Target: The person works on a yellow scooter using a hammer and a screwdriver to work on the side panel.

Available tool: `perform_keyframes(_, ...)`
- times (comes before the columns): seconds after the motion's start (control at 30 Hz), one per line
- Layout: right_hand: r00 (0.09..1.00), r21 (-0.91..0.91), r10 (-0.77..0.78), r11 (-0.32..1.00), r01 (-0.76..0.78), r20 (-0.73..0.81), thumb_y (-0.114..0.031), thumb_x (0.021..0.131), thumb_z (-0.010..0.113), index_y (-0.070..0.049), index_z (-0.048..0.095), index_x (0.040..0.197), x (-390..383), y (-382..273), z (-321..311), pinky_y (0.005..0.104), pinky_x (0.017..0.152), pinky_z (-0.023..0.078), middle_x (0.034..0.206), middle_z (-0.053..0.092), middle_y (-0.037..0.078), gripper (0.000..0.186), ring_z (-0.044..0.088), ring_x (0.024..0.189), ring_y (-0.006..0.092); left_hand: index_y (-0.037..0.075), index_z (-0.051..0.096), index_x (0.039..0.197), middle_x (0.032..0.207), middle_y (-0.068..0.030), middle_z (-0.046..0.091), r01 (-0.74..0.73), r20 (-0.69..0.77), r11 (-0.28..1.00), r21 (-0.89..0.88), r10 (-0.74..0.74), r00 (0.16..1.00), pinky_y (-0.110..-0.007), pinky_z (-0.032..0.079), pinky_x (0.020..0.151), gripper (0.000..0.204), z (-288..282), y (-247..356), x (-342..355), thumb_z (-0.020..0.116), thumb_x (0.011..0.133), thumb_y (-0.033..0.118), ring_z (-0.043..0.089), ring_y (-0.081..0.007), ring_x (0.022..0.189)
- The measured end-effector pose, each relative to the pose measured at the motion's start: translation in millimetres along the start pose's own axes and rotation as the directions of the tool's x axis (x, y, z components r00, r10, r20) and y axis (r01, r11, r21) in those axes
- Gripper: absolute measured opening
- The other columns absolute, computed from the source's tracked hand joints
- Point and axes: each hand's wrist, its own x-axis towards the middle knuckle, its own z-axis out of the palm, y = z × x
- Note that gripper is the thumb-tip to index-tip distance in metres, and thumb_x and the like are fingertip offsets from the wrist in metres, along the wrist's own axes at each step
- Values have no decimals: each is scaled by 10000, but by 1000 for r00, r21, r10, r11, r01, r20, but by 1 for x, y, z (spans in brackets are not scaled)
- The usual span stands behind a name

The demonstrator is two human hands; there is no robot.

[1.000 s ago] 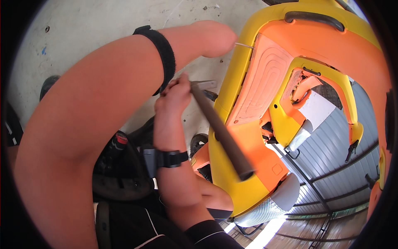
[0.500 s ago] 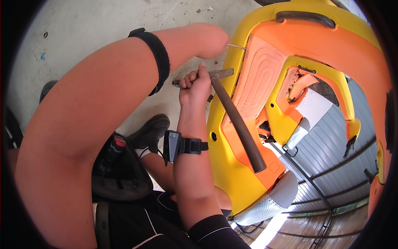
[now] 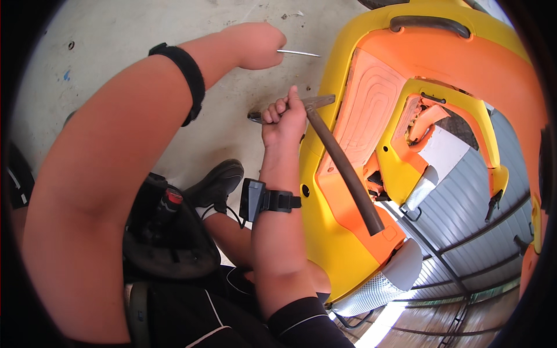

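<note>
My left hand (image 3: 261, 47) reaches out at the upper middle, closed around a thin metal rod (image 3: 300, 53); the end in my fist is hidden. The rod's tip points right, close to the yellow rim of a large yellow and orange plastic shell (image 3: 371, 110). Lower down, my right hand (image 3: 283, 119) is wrapped around the head of a hammer (image 3: 346, 167). Its brown handle slants down to the right across the shell. One metal end of the head sticks out on each side of my fingers.
A black grab handle (image 3: 429, 23) is on the shell's top. Behind it stands another yellow and orange shell (image 3: 400, 174) with a white panel (image 3: 444, 145). Near my legs are a black shoe (image 3: 217, 182) and a black holder with a red-topped item (image 3: 171, 200). Concrete floor (image 3: 133, 35) lies left.
My left hand has moved left and slightly up, drawing the rod's tip back from the seam between the yellow rim and orange panel. My right hand and the hammer have shifted slightly right.
</note>
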Motion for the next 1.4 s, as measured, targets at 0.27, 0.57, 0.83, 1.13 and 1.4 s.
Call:
perform_keyframes(0.27, 991, 39, 33, 999, -28, -130, -282, 972, 566, -145, 419, 759, -6, -22, 21, 266, 443, 230, 576, 368, -30, 294, 247, 460, 102, 37, 646, 926, 760, -157, 646, -69, -115, 986, -154, 51, 992, -476, 490, 664, 254, 0, 35, 7, 549, 875, 267, 620, -352, 721)
perform_keyframes(0.57, 920, -21, -104, 994, 104, -378, -310, 980, 533, -106, 433, 804, 11, -15, 44, 307, 459, 289, 671, 394, -1, 287, 325, 493, 133, 46, 679, 1010, 827, -173, 675, -90, -143, 945, -315, 46, 989, -449, 504, 701, 296, 4, 41, 13, 546, 889, 280, 636, -350, 762)
perform_keyframes(0.83, 910, 37, -185, 976, 214, -371, -318, 984, 516, -105, 426, 811, 26, -10, 49, 311, 453, 288, 667, 388, 8, 289, 324, 475, 134, 36, 676, 1008, 832, -172, 676, -96, -210, 912, -398, 12, 978, -440, 505, 708, 303, -7, 51, 18, 520, 892, 268, 638, -346, 772)
perform_keyframes(1.13, 972, 70, 176, 983, -167, -157, -279, 989, 523, -156, 410, 730, -14, -50, 31, 257, 434, 181, 557, 321, -55, 308, 184, 438, 104, 37, 683, 988, 859, -174, 685, -17, -171, 941, -337, -43, 984, -459, 516, 736, 279, -5, 42, 9, 520, 861, 224, 649, -357, 811)
perform_keyframes(1.4, 895, -66, -265, 964, 259, -358, -299, 980, 552, -127, 404, 727, 27, -16, 29, 287, 411, 213, 560, 315, -25, 340, 235, 423, 114, 43, 674, 998, 858, -166, 682, -20, -145, 953, -302, -25, 989, -460, 512, 717, 279, 2, 46, 13, 512, 880, 238, 643, -351, 798)
